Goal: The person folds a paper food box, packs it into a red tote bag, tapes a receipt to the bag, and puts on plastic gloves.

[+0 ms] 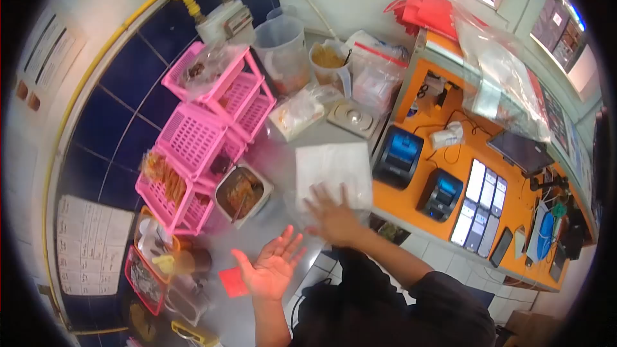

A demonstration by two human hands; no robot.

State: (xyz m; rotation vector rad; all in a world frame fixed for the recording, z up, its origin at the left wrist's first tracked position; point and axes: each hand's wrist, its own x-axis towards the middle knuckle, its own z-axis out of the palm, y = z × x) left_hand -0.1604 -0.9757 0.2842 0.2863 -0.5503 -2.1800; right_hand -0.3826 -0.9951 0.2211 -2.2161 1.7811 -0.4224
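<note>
My right hand (335,217) lies with fingers spread on the lower part of a stack of white paper sheets (334,166) in clear plastic, on the metal counter (263,244). To its left, my left hand (272,271) is turned palm up with fingers apart and nothing in it. A small red square (232,281) shows beside that wrist; its kind cannot be made out. Further up the counter, a metal container (243,194) holds reddish-brown food and a utensil.
Pink baskets (193,135) with bagged food stand at the left. Behind the sheets are a metal lid (351,117), a clear pitcher (283,51) and a measuring jug (330,64). Two black printers (398,157) and several phones (479,205) occupy the orange desk (443,170) at right.
</note>
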